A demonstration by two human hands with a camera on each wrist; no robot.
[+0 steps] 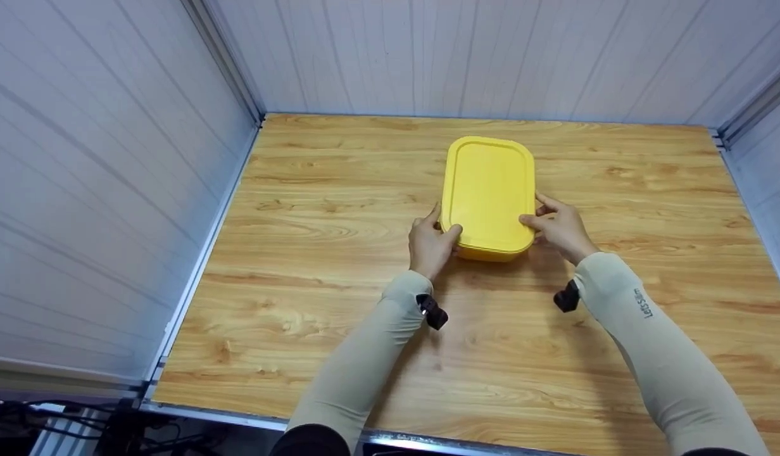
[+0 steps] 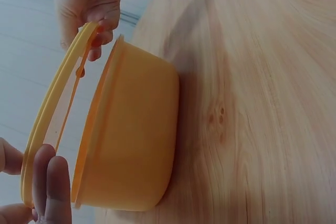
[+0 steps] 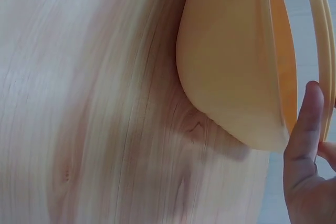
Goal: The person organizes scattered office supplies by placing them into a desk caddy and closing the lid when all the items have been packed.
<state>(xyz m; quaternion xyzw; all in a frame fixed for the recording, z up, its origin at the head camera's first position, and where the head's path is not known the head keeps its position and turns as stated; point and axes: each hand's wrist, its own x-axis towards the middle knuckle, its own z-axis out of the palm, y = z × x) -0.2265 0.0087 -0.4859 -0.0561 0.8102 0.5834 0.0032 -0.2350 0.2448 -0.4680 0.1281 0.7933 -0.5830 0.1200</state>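
Observation:
A yellow rectangular lid with rounded corners is held over a yellow plastic container. My left hand pinches the lid's left edge near the front corner, thumb on top and fingers beneath. On the opposite edge my right hand pinches it the same way. Both wrist views reveal a gap between the lid and the rim of the container, which sits upright on the table. From above, the lid hides the container's inside, so its contents cannot be seen.
The wood-grain table carries the container toward its back. Pale panel walls border the back and sides. Dark cables hang beyond the table's front left corner.

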